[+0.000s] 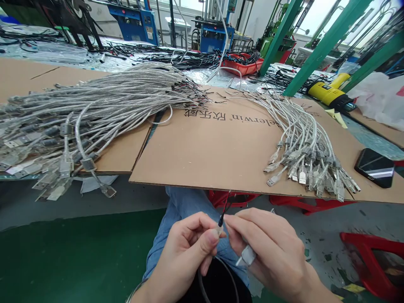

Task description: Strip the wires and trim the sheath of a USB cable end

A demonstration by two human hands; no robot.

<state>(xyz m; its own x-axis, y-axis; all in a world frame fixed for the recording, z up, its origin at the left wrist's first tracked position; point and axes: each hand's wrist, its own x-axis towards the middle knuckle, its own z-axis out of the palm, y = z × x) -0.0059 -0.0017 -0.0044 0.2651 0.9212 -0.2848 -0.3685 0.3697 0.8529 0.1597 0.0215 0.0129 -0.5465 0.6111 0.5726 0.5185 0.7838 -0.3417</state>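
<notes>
Left hand (186, 248): low in view above the lap, thumb and forefinger pinched on the cable (220, 227) just below its stripped end.
Right hand (268, 248): just beside the left, fingertips closed on the same cable end; plug (246, 256) tucked under the fingers.
Cable: held between both hands, below the worktop edge; dark wire tips pointing up, loop hanging down toward the lap.
Cardboard (214, 151): lying flat on the worktop, printed lettering upside down.
Left bundle (94, 105): large heap of silvery cables on the cardboard, plugs hanging over the near edge.
Right bundle (303, 143): smaller fan of cables, plugs pointing toward the near edge.
Phone (375, 167): dark, face up, right of that bundle.
Heat gun (328, 93): yellow, far right, behind the cardboard.
Stools (372, 261): red, under the worktop.
</notes>
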